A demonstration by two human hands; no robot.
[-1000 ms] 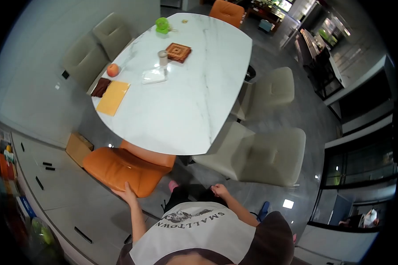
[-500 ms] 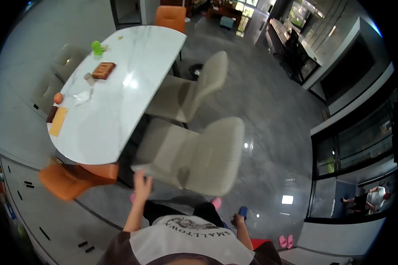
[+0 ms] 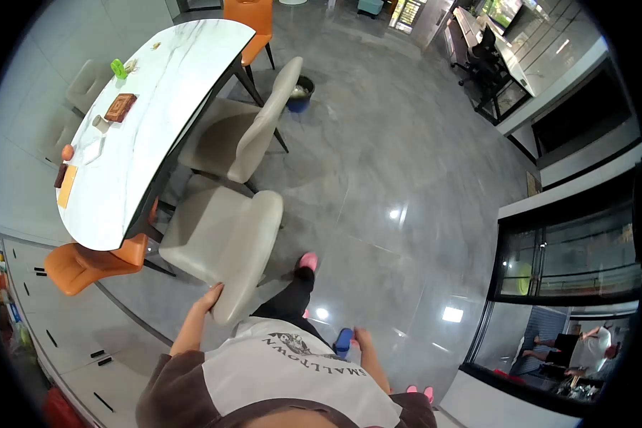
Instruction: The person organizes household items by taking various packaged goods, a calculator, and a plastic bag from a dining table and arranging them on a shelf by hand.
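My left hand (image 3: 210,296) is closed over the edge of the backrest of a beige padded chair (image 3: 221,232), at the end nearest my body. This chair stands at the side of the white marble-topped table (image 3: 150,128), its seat facing the table. Down at my side hangs my right hand (image 3: 362,335), small in view, its fingers not clearly visible. In the picture it overlaps a blue slipper (image 3: 343,343) on the floor. I wear pink slippers (image 3: 307,261), one foot forward of the other.
A second beige chair (image 3: 264,128) stands farther along the table, with a dark bin (image 3: 301,96) behind it. Orange chairs (image 3: 96,265) stand at the table's ends. On the tabletop lie a brown box (image 3: 120,108) and a yellow envelope (image 3: 68,187). White cabinets (image 3: 71,335) line the left.
My left hand, previously spread over the near chair's seat edge in view, is now on its backrest. Table and chairs appear farther left, and one leg has stepped forward.
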